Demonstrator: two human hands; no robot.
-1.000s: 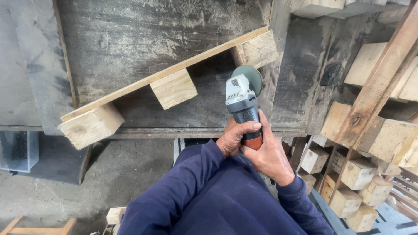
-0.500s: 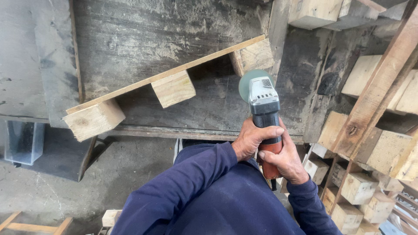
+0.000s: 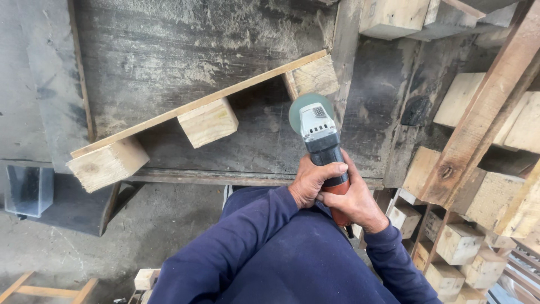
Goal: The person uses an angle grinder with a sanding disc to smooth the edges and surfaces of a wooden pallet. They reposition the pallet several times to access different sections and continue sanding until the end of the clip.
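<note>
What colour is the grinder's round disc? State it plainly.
The disc is pale grey-green, seen best in the head view, above the grinder.

Even daylight, soft shadows, sharp focus, perhaps slight edge distortion.

One angle grinder [image 3: 320, 138], two hands, one plank [image 3: 197, 104] — three wooden blocks [image 3: 208, 122] beneath.

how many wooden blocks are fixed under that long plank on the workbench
3: the left block at the plank's near end, the middle block, and the right block just above the angle grinder's disc. None looks hidden.
</note>
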